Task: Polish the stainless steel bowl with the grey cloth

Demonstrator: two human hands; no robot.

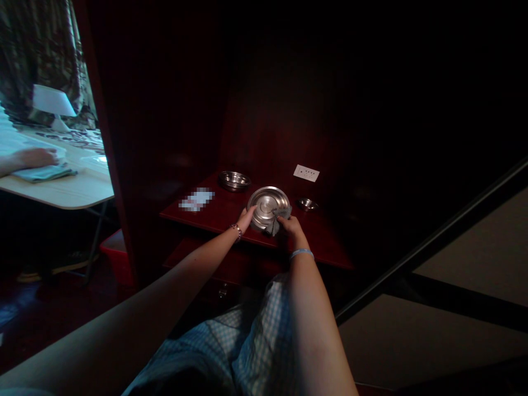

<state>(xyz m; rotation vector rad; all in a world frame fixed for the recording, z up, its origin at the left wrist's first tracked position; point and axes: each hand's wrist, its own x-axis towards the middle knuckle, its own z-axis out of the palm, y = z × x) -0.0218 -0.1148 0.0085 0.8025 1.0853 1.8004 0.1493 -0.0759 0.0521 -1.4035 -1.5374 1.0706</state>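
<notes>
A round steel plate (268,204) is tilted up on the dark red shelf (330,242). My left hand (246,219) grips its left rim, fingers curled round the edge. My right hand (290,225) pinches a grey cloth (277,219) pressed against the plate's lower right rim. A bead bracelet sits on my left wrist and a pale band on my right wrist.
A steel bowl (234,180) stands behind the plate to the left, a small steel dish (307,204) to the right. A white socket plate (306,172) is on the back wall. A blurred card (197,198) lies on the shelf. Far left, another person's hand (35,158) rests on a pale table (70,190).
</notes>
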